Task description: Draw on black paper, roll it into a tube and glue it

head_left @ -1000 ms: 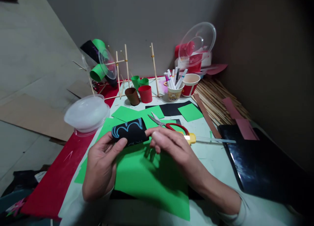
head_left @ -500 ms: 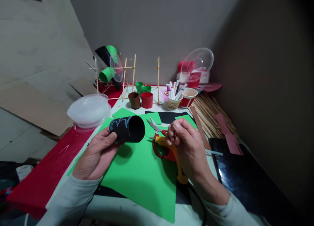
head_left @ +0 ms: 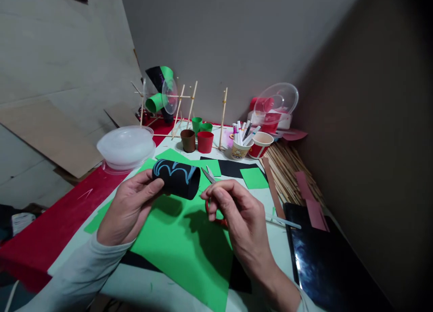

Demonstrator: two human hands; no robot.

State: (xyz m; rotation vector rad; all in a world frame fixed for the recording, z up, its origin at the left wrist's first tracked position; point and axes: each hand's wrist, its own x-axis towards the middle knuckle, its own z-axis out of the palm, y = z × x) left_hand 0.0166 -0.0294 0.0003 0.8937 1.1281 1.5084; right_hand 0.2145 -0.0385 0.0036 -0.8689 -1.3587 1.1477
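A black paper tube with blue curved lines drawn on it is in my left hand, thumb on top and fingers beneath. My right hand is closed in a pinch just right of the tube's open end, not touching it. Whatever may be between those fingertips is too small to make out. Behind the right hand lie scissors with red handles, mostly hidden. Both hands are above a large green paper sheet on the table.
Brown and red paper cups stand at the back, near green cups and a stick frame. Right are a cup of markers, a bundle of sticks and a black glossy panel. Plastic lids are left.
My right hand has moved left, closer to the tube. The tube has turned so more of its blue drawing shows and less of its inside. The yellow glue gun is now out of sight.
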